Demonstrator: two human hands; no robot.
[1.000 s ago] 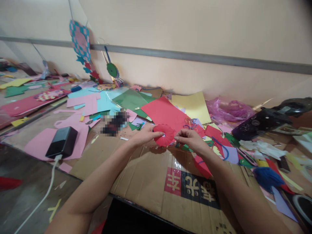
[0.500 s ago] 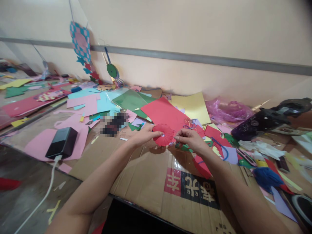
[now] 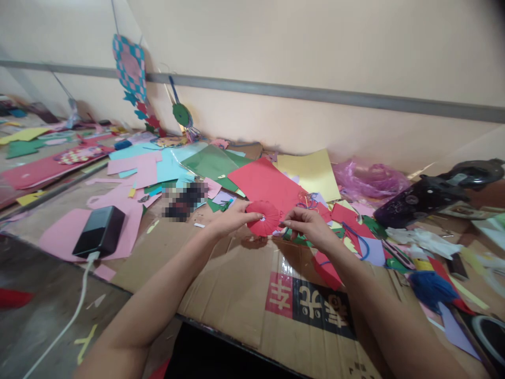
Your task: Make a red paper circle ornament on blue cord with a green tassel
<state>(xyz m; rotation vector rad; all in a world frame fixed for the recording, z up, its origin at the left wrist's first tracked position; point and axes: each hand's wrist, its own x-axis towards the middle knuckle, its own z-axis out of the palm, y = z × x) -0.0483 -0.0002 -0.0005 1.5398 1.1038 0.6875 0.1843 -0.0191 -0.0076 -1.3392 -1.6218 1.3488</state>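
Note:
A round red paper disc (image 3: 265,223) with lines running out from its small pale centre is held up over the cardboard (image 3: 232,295). My left hand (image 3: 235,217) grips the disc's left side, thumb lying on its face towards the centre. At the disc's right edge, my right hand (image 3: 302,222) is closed in a pinch; whatever sits between its fingertips is too small to make out. Behind the disc lies a large sheet of red paper (image 3: 266,181), and beside it a tangle of coloured threads (image 3: 307,200).
A black power bank (image 3: 99,231) with a white cable stands at left. Yellow paper (image 3: 311,171), a pink plastic bag (image 3: 371,179), a dark bottle (image 3: 422,200) and blue yarn (image 3: 433,289) lie at the back and right. A checkered paper hanging (image 3: 130,66) is on the wall.
The disc and my left hand have shifted very slightly left. My right hand stays pinched by the disc's right edge, almost in the same place.

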